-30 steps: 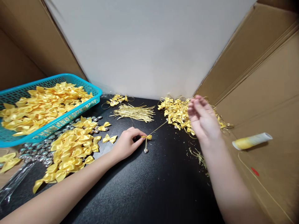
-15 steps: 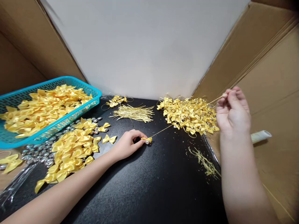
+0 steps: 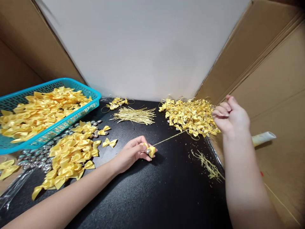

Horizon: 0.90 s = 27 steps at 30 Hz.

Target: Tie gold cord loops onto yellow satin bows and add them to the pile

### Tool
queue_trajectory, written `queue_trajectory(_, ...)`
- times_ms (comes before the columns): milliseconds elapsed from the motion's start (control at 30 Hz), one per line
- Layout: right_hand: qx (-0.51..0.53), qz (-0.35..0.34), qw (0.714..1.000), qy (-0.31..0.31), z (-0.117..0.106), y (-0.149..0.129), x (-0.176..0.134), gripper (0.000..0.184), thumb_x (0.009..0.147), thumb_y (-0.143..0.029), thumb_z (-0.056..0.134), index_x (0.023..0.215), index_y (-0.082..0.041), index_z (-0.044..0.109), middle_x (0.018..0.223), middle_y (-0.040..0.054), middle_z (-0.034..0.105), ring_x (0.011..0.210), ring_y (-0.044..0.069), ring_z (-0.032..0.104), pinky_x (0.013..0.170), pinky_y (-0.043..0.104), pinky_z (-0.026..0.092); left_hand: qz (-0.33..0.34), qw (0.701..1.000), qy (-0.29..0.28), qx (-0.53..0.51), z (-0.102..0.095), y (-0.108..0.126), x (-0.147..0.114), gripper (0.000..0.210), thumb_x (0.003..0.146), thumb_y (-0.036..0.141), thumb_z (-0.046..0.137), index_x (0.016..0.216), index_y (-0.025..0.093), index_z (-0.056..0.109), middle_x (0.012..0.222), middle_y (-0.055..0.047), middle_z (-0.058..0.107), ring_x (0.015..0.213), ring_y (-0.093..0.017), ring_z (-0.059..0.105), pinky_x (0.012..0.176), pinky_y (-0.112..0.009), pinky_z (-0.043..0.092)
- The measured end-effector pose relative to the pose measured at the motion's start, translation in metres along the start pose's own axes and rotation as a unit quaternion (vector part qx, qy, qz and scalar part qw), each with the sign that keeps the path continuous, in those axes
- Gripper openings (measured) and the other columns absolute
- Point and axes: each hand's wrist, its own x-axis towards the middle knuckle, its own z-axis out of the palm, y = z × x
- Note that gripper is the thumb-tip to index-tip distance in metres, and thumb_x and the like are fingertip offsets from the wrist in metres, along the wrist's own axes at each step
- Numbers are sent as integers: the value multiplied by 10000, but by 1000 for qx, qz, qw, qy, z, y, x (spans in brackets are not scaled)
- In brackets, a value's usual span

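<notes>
Thumb and fingers of the left hand point(image 3: 138, 149) are closed in a pinch, and between them sits one yellow satin bow point(image 3: 152, 152) with a shiny silver bead point(image 3: 148, 151) at its front. Call that bow the centre of the clock: the thumb comes in from nine, fingertips show behind and below, and most of one wing pokes clear of the grip toward three. Off it at two o'clock runs a thin gold cord point(image 3: 171, 137), straight as a ruler, which suggests tension, the left hand serving as anchor. Farther out at two, the right hand point(image 3: 231, 116) is up with fingers curled closed; the line aims right at them, so they appear to have its far end, though the last stretch is lost against the heap of beaded yellow bows on gold loops point(image 3: 190, 116). Supplies ring the work, presumably for easy reach: loose yellow satin bows point(image 3: 73, 149) at nine, a turquoise plastic lattice basket point(image 3: 95, 102) of more at ten, a bundle of straight gold cords point(image 3: 135, 115) at eleven. Past three, pale cord scraps point(image 3: 211, 168) lie apart, perhaps kept out of the way.
</notes>
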Motion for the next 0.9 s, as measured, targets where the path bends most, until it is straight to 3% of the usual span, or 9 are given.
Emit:
queue_trajectory(100,-33,50,998,-32,1,-1,0,169,791,-323,655,707,-265,520,443,-106,223,350,76,181,368,253,147,-16,1000,6,-19,-2,-1,1,226,785,298,699,777,173,510,737,-15,678,657,-136,669,579,-248,543)
queue_trajectory(333,7,134,991,25,18,-2,-11,194,861,-173,489,673,-221,482,447,-88,265,368,73,186,386,239,146,-7,999,21,37,1,-5,1,327,835,310,686,1032,228,439,762,-7,700,603,-107,631,541,-203,513)
queue_trajectory(467,13,152,988,31,23,-3,-14,229,885,-163,448,662,-210,470,446,-86,259,373,70,183,395,233,149,19,997,26,66,3,-7,0,313,799,324,723,870,204,443,726,-4,697,556,-100,610,494,-180,473)
queue_trajectory(600,14,144,989,35,23,-4,-14,235,881,-167,446,651,-210,466,439,-87,255,372,71,175,393,230,144,18,995,21,96,0,-10,-1,245,785,339,716,735,141,581,739,-24,693,572,-89,599,528,-188,473)
queue_trajectory(767,9,140,989,44,26,-6,-16,246,888,-166,429,648,-210,461,439,-86,249,375,73,168,387,230,144,-5,990,38,138,-1,-8,-3,186,750,301,737,763,119,697,726,-28,706,625,-91,612,587,-182,467)
queue_trajectory(900,4,137,985,106,29,-7,-15,257,926,-152,398,691,-215,481,430,-100,201,374,75,126,382,232,115,-45,990,30,130,1,-8,-3,220,654,234,827,783,122,688,685,3,695,580,-76,604,583,-183,465)
